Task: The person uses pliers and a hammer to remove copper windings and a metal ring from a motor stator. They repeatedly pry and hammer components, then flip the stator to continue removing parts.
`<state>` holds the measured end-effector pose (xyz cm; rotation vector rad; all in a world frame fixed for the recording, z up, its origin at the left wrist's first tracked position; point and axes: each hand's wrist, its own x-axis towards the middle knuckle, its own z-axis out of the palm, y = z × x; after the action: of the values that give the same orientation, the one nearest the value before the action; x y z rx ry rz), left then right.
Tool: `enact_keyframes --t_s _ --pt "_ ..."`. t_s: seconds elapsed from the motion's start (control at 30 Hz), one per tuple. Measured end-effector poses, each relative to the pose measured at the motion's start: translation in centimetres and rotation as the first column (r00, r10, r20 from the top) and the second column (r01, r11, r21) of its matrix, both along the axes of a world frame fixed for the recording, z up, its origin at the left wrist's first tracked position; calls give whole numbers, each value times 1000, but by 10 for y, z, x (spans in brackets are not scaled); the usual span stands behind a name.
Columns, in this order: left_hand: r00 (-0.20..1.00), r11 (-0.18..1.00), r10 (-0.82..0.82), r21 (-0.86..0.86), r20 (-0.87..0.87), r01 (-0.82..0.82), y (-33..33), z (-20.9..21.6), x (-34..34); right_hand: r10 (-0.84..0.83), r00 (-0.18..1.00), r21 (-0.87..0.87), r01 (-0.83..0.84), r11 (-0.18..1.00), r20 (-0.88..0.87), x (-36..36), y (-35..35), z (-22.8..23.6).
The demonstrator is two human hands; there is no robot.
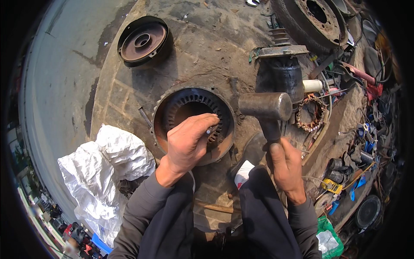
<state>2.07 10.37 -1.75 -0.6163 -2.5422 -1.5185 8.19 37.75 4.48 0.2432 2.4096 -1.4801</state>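
Observation:
A round metal motor housing with a slotted stator core inside stands on the ground before me. Over its opening is my left hand, closed around a thin metal rod whose bright round end pokes out between the fingers. The rest of the rod is hidden by the hand, so I cannot tell whether it touches the core. My right hand grips the dark handle of a hammer. The heavy cylindrical hammer head is raised, to the right of the housing.
A round metal end cover lies at the far left. Crumpled white sacking is beside my left arm. To the right are a dark cylindrical motor part, a ring of copper windings, a large wheel rim and scattered scrap.

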Motion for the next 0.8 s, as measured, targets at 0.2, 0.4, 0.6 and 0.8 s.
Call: enact_keyframes --t_s 0.2,0.4,0.6,0.8 --pt "999 999 -8 -45 -51 5 20 -21 -9 98 992 20 -96 995 -85 4 0 21" --pt "1000 1000 -3 0 -18 3 19 -23 -7 314 902 122 -290 949 -298 -2 -10 14" --pt "997 999 31 16 -67 -30 17 -32 -4 330 918 201 -288 936 -221 5 7 30" --pt "993 1000 25 9 -114 -24 15 -29 -4 457 728 305 -344 888 -511 4 11 23"
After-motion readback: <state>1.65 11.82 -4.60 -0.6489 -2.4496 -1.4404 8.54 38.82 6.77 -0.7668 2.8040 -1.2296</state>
